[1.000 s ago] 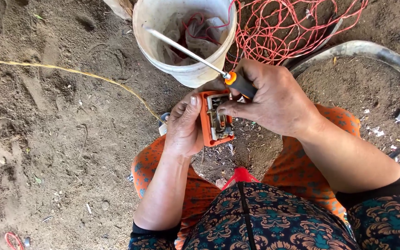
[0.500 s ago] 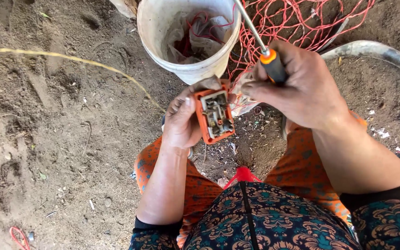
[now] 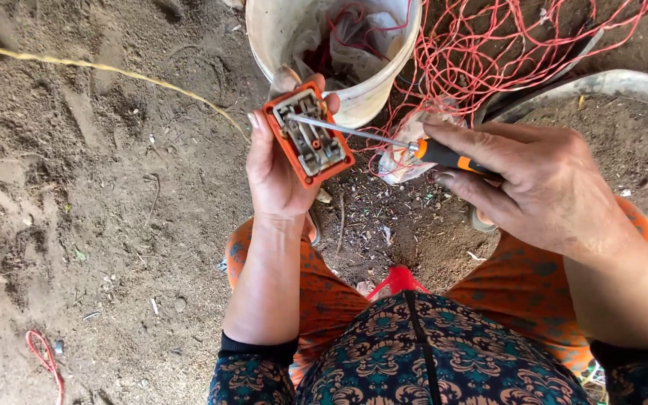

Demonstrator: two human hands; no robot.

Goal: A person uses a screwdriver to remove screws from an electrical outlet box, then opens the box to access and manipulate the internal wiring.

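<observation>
Head view looks down on an orange switch box (image 3: 309, 135), open-faced with grey metal parts inside, held tilted above the dirt ground (image 3: 99, 225) just in front of a white bucket (image 3: 373, 94). That bucket holds crumpled plastic and some red wire. Left hand (image 3: 275, 176) cups the box from beneath, fingers curled up around its edges, forearm rising straight from the lap. Right hand (image 3: 541, 184) pinches the orange-and-black handle of a screwdriver (image 3: 384, 139) between thumb and fingers, its shaft lying nearly level with the tip inside the box. Tangled red wire (image 3: 504, 60) spreads beyond the bucket, beside a curved grey pipe (image 3: 609, 82).
</observation>
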